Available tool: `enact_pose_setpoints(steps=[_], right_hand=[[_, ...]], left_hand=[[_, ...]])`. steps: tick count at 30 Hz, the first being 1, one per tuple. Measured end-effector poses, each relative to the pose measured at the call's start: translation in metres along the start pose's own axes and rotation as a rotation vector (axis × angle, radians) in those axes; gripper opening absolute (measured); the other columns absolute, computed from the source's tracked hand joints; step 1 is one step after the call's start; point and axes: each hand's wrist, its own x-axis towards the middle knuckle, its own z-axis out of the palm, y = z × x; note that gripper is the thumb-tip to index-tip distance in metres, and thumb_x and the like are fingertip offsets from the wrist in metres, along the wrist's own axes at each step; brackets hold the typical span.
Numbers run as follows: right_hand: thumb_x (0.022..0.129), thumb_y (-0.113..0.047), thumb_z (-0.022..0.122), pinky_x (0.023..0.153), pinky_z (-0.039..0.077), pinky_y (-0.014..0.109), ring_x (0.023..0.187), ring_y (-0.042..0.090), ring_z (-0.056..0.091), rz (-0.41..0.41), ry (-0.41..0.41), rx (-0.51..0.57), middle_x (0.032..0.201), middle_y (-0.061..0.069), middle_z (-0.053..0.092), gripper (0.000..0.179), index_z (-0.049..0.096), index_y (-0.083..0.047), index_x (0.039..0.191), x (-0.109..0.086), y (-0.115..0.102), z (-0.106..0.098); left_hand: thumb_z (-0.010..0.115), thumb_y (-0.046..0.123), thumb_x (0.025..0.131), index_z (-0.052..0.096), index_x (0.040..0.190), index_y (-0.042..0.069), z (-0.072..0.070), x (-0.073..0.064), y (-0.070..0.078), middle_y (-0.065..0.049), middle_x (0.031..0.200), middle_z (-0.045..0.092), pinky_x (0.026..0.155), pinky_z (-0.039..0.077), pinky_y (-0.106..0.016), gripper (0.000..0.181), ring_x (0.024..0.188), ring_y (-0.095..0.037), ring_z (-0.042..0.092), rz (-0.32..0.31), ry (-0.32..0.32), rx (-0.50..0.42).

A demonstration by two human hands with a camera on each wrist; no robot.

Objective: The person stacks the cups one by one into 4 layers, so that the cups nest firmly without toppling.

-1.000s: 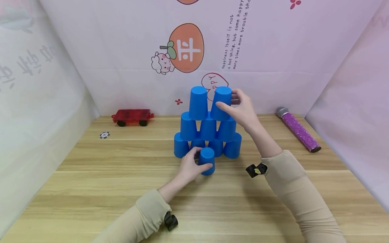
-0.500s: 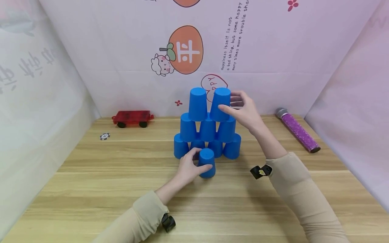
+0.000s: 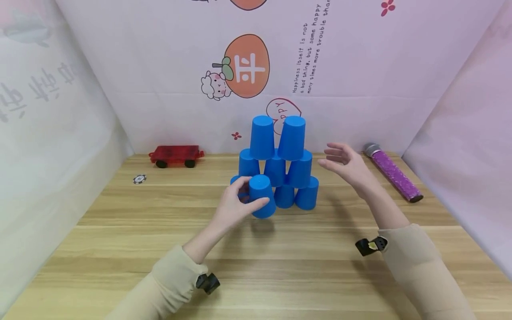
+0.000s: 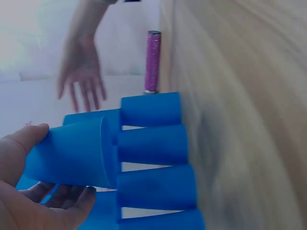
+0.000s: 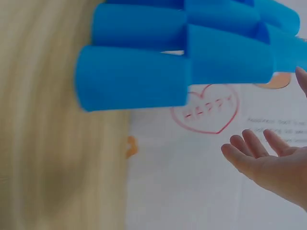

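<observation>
Upside-down blue cups point(image 3: 299, 169) stand stacked as a pyramid near the back wall, with two cups point(image 3: 292, 138) on its top level and three below them. In front of the pyramid my left hand point(image 3: 232, 206) grips another upside-down cup point(image 3: 262, 198) between thumb and fingers, raised off the table. That held cup point(image 4: 72, 153) hides part of the bottom row in the head view. To the right of the pyramid my right hand point(image 3: 348, 166) hangs in the air, fingers loosely spread and touching nothing. The right wrist view shows this hand point(image 5: 276, 167) apart from the cups.
A red toy wagon point(image 3: 176, 155) stands at the back left, with a poker chip point(image 3: 139, 179) in front of it. At the back right lies a purple glittery microphone point(image 3: 394, 173). Printed white cloth point(image 3: 168, 66) encloses the wooden table point(image 3: 304, 266).
My right hand has let go of the upper right cup and drawn away to the right. The left hand has lifted its cup off the table, moving up and slightly left.
</observation>
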Motion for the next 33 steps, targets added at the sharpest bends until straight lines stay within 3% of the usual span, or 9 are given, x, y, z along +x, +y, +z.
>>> enact_pose_setpoints(steps=[16,24,33], right_hand=[[0.089,-0.027,0.065,0.106,0.034,0.058,0.135,0.043,0.035,0.022,-0.133,0.034,0.145,0.025,0.036,0.07,0.028,-0.005,0.144,-0.01,0.061,0.022],[0.088,-0.03,0.065,0.105,0.035,0.059,0.134,0.045,0.034,0.075,-0.178,0.023,0.147,0.026,0.033,0.074,0.025,-0.005,0.146,-0.007,0.069,0.031],[0.088,-0.03,0.066,0.103,0.039,0.058,0.131,0.046,0.037,0.11,-0.192,-0.019,0.144,0.028,0.036,0.074,0.028,-0.002,0.145,-0.003,0.07,0.035]], left_hand=[[0.072,0.034,0.082,0.051,0.129,0.016,-0.043,0.019,0.064,-0.003,0.124,0.059,0.095,0.051,-0.041,0.054,0.111,-0.02,0.059,0.108,0.074,0.028],[0.07,0.037,0.083,0.052,0.127,0.016,-0.063,0.034,0.094,-0.002,0.122,0.061,0.097,0.05,-0.039,0.052,0.11,-0.017,0.059,0.2,0.102,0.063],[0.069,0.043,0.082,0.052,0.129,0.018,-0.068,0.065,0.125,-0.002,0.125,0.06,0.089,0.054,-0.038,0.055,0.112,-0.016,0.059,0.175,0.129,0.072]])
